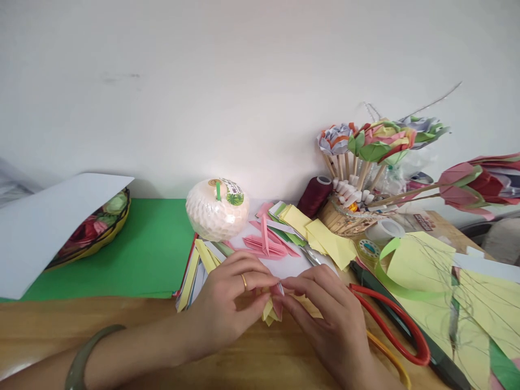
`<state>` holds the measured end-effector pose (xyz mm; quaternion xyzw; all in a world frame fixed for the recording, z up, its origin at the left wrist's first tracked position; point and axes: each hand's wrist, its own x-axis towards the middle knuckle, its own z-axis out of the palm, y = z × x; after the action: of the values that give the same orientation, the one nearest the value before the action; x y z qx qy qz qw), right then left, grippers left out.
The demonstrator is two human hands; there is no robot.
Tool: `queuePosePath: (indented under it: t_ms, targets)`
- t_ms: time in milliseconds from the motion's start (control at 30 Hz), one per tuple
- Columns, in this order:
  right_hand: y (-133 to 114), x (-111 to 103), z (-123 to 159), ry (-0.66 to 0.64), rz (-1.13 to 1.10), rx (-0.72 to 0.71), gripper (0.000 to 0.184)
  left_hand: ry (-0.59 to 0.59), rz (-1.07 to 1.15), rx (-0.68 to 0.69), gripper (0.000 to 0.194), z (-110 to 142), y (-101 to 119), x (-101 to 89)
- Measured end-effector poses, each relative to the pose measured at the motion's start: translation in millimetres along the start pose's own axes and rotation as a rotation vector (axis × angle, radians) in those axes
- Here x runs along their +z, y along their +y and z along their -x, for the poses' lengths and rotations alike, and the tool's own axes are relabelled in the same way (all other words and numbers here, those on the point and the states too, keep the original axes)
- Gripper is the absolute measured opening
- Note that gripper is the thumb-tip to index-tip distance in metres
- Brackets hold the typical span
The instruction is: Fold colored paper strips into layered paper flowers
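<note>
Between my two hands, low in the middle of the head view, is a small folded-paper piece [276,310] in pink and yellow. My left hand [235,292], with a ring and a bangle on its wrist, pinches its left side. On its right, the thumb and fingertips of my right hand [327,306] close on a pink and white folded edge. Fingers cover part of the piece. Just beyond them, folded pink paper strips [266,244] lie on a white sheet. Red-handled scissors [406,336] are beside my right hand, their blades partly hidden.
A wrapped white coconut [217,211] stands behind my hands. Yellow paper slips [331,241], a maroon thread cone [314,196] and a basket [343,216] of paper flowers sit at back right. Green card [150,244] and a white sheet [60,222] over a bowl are left.
</note>
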<state>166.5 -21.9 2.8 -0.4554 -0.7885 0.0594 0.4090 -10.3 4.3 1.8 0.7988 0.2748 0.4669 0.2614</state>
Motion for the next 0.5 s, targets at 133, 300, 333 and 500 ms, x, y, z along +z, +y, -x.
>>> queuePosePath:
  t_ms: [133, 300, 333, 500]
  targets:
    - [-1.2, -1.2, -0.6, 0.020, 0.023, 0.002, 0.005, 0.029, -0.001, 0.020, 0.024, 0.9, -1.3, 1.1]
    - [-1.4, -3.1, -2.7, 0.037, 0.038, 0.005, 0.007, 0.021, 0.008, -0.003, 0.023, 0.3, -1.0, -0.1]
    - [-1.3, -3.3, -2.9, 0.033, 0.028, 0.007, 0.008, 0.017, 0.008, 0.001, 0.023, 0.1, -1.0, -0.3]
    - [-2.5, -4.4, -3.5, 0.006, -0.023, 0.007, 0.014, 0.026, -0.008, 0.041, 0.015, -1.4, -1.0, -1.2]
